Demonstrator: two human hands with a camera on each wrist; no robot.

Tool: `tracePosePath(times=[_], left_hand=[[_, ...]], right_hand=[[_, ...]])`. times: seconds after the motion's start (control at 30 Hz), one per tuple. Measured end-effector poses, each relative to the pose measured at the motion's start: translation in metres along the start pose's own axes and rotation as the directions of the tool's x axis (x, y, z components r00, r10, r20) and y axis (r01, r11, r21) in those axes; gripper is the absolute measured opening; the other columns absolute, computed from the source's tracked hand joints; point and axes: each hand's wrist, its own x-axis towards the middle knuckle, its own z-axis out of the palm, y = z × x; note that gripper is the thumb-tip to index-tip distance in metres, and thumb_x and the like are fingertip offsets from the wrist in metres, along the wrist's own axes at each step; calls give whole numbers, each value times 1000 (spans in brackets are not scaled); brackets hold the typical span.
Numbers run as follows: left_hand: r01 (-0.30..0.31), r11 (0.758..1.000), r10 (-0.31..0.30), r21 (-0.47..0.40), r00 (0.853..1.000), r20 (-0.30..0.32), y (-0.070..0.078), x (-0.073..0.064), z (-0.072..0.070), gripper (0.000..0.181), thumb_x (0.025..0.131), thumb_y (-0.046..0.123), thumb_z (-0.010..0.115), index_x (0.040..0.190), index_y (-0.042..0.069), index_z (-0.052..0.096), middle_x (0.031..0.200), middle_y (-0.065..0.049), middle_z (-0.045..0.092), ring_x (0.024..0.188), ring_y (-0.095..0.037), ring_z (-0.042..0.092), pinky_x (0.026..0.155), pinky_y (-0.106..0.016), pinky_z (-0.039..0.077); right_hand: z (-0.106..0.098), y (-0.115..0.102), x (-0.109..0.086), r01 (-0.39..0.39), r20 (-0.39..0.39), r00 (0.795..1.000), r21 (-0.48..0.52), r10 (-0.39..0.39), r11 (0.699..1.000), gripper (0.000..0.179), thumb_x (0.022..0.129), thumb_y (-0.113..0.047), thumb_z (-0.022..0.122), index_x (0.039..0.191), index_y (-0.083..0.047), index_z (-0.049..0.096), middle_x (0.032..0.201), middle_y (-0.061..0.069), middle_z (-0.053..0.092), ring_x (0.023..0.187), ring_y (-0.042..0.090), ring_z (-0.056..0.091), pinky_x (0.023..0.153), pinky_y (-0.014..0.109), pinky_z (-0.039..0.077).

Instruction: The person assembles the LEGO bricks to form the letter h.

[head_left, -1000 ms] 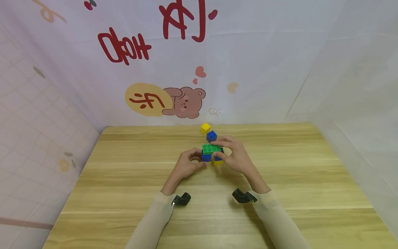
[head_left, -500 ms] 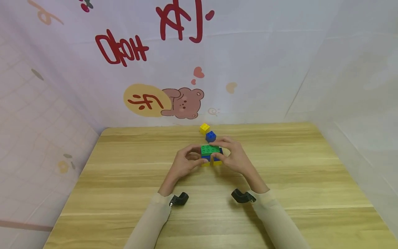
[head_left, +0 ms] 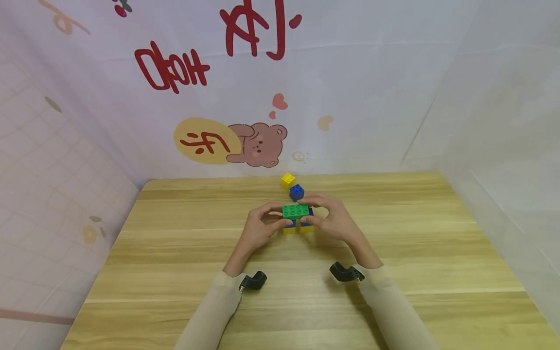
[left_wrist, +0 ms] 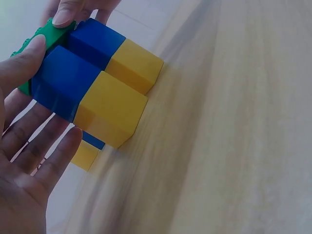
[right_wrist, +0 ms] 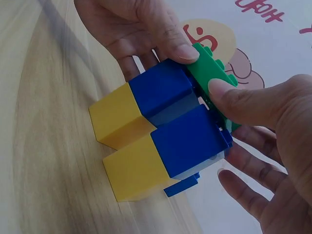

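A green brick [head_left: 295,211] with several studs lies across two small stacks, each a blue block over a yellow one. My left hand [head_left: 259,229] pinches its left end, thumb in front and fingers behind. My right hand [head_left: 330,219] pinches its other end. In the right wrist view, a narrow dark gap shows between the green brick and the right blue block [right_wrist: 187,139]. That block sits on a yellow block [right_wrist: 136,168]. From the left wrist, the left blue block [left_wrist: 66,78] and its yellow block [left_wrist: 109,107] stand beside the other stack, with a slim gap between.
Behind the stacks, a loose blue block [head_left: 296,193] and a yellow block [head_left: 288,181] stand near the wooden table's [head_left: 376,301] back edge. A printed white cloth [head_left: 372,87] hangs just beyond that edge. Black camera mounts sit at both wrists.
My left hand has risen from the left blue block's side to the green brick. My right hand has shifted slightly along the green brick, which shows its studs more evenly now.
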Motion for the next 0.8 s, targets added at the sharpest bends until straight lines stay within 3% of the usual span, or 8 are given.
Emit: tracePosePath(times=[0.33, 0.8], left_hand=[[34, 999, -33, 36, 999, -6, 4, -1, 0, 32, 88, 13, 81, 118, 10, 72, 118, -13, 70, 107, -31, 73, 95, -36, 61], [-6, 999, 6, 31, 1000, -7, 5, -1, 2, 28, 88, 9, 81, 114, 6, 71, 117, -15, 70, 110, -32, 69, 100, -39, 60]], right_hand=[[-1, 6, -1, -47, 25, 999, 90, 44, 995, 39, 85, -19, 84, 123, -19, 75, 128, 5, 73, 115, 25, 69, 100, 57, 56], [0, 7, -2, -98, 42, 995, 111, 93, 989, 41, 85, -19, 84, 125, -16, 74, 127, 8, 73, 112, 24, 70, 104, 51, 56]])
